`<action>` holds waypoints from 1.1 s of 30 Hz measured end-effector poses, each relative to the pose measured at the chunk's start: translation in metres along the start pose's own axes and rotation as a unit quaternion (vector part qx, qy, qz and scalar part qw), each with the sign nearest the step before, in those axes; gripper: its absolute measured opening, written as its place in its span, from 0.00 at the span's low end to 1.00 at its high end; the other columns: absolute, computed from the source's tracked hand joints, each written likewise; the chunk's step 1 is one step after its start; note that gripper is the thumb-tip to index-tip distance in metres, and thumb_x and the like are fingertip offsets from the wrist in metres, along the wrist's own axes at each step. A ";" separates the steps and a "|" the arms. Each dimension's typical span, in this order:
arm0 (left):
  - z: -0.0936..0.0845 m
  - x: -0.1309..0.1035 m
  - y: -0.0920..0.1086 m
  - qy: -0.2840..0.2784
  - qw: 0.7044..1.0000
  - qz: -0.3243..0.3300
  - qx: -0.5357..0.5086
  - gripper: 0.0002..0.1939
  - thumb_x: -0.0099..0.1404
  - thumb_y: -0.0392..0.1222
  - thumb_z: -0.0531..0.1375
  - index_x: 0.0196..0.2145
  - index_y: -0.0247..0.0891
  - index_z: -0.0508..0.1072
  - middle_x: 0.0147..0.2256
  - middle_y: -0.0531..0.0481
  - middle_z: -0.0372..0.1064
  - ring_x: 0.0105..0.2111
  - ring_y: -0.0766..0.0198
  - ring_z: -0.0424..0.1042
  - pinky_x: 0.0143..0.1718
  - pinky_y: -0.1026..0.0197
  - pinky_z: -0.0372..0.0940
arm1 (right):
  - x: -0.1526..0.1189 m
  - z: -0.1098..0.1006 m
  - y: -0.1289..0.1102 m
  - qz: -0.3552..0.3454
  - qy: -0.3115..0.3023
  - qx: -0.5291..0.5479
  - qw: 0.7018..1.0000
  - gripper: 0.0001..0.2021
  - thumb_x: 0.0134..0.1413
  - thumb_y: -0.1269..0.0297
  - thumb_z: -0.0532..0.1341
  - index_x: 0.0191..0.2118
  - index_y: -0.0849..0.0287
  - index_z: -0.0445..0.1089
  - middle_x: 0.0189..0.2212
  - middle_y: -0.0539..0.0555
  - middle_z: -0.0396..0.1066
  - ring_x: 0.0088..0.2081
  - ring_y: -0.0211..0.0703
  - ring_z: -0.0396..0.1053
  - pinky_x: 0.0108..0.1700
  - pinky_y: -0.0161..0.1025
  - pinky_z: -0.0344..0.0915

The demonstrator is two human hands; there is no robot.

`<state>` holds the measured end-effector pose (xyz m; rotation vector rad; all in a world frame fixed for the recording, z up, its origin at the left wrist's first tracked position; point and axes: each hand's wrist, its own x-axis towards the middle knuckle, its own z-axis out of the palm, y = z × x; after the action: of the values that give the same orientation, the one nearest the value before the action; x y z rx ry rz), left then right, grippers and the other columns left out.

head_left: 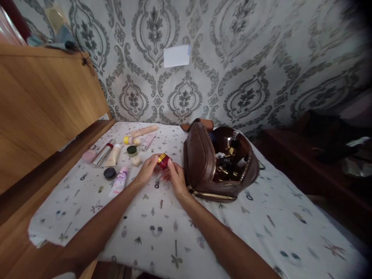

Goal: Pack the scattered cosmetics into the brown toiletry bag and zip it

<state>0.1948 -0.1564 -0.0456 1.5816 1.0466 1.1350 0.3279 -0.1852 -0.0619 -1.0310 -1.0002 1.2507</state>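
Observation:
Between my two hands is a small red jar (164, 161) with a ribbed gold band, held tilted above the cloth. My left hand (147, 169) grips its gold end, while the fingers of my right hand (176, 176) close on the red end. Just right of my hands stands a brown leather bag (200, 155), unzipped, with small gold and dark items inside. To the left lie a pink-and-white tube (119, 182), a black-lidded jar (109, 173), a dark green-lidded jar (131, 150), a small cream-coloured jar (136, 161) and a pale pink tube (148, 142).
Farther left are a beige tube (113, 155), a silver cylinder with a red band (103, 153) and a round pink container (88, 156). A yellow-capped bottle (131, 140) and a long peach box (144, 131) lie behind. A wooden headboard (49, 89) borders the printed cloth (162, 232).

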 end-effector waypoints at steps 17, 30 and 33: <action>0.000 0.001 -0.003 0.050 0.999 -0.006 0.016 0.32 0.63 0.73 0.49 0.26 0.38 0.65 0.23 0.54 0.60 0.22 0.67 0.57 0.22 0.62 0.53 | 0.000 -0.003 -0.005 0.038 -0.062 0.001 0.997 0.34 0.45 0.27 0.57 0.29 0.60 0.67 0.21 0.54 0.73 0.16 0.39 0.68 0.16 0.33 0.57; -0.002 0.002 0.000 0.009 0.999 -0.028 -0.013 0.32 0.64 0.71 0.51 0.25 0.37 0.66 0.17 0.56 0.58 0.17 0.69 0.54 0.18 0.65 0.48 | -0.001 -0.003 -0.006 0.029 -0.043 0.021 0.998 0.28 0.45 0.34 0.63 0.32 0.59 0.65 0.24 0.52 0.73 0.20 0.41 0.70 0.19 0.34 0.58; -0.004 0.003 -0.002 -0.011 0.997 -0.042 -0.063 0.30 0.63 0.69 0.56 0.32 0.34 0.73 0.20 0.54 0.62 0.18 0.70 0.56 0.18 0.66 0.47 | 0.000 -0.002 -0.002 0.000 -0.021 0.027 0.999 0.25 0.44 0.43 0.67 0.39 0.58 0.67 0.28 0.51 0.73 0.24 0.42 0.72 0.22 0.34 0.61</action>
<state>0.1911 -0.1518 -0.0463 1.4349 0.9981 1.1021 0.3303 -0.1851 -0.0600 -0.9664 -0.9935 1.2978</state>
